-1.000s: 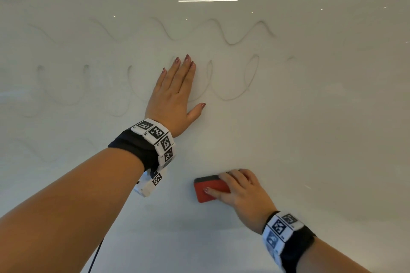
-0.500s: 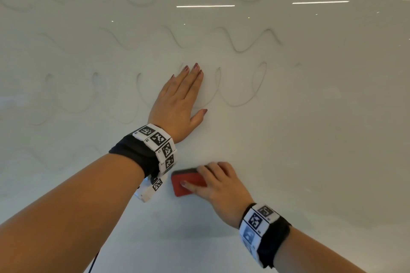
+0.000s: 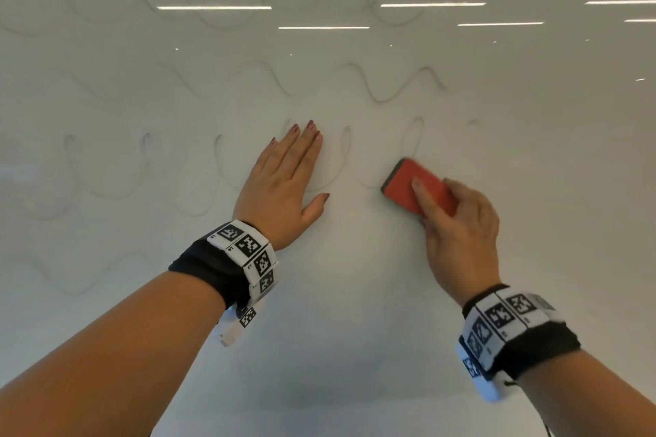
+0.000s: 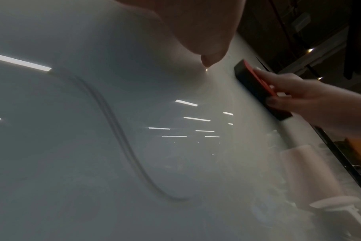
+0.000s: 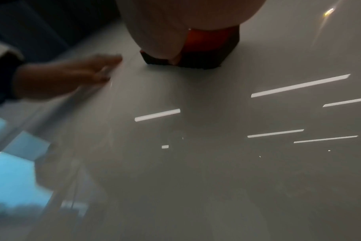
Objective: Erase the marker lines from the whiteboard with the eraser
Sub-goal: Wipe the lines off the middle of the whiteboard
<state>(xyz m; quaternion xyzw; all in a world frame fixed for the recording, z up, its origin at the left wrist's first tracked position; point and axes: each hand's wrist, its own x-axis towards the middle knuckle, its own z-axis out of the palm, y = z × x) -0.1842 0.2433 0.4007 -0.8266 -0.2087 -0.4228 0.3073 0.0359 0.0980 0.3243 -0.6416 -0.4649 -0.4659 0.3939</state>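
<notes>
- Right hand grips the eraser, fingers curled over its red back, thumb on the near edge; the left wrist view shows the dark felt face flat against the whiteboard.
- Eraser sits just past the right hand's fingertips, tilted, its far corner touching the lower curve of a loop in the marker lines.
- Left hand lies spread flat on the board, fingers straight & close together, thumb out to the side. It holds nothing, prob. just bracing.
- Handling, judged: eraser looks light, stiff plastic shell w/ a soft felt pad. Small enough for one hand. Best hold is across the back w/ fingers on top and thumb on the side edge, approx. as now, so pressure spreads over the whole pad.
- Board looks glossy & slick (ceiling lights reflect in it), so the pad should glide; needs firm even push or it skims w/o lifting ink.
- Not fragile, no crush risk. Main slip risk: shell sliding under the fingers on a fast stroke.
- Lines remaining: wavy row and loops beyond both hands, fainter ones off to the left hand's outer side. Lots still to wipe; task looks far from done.
</notes>
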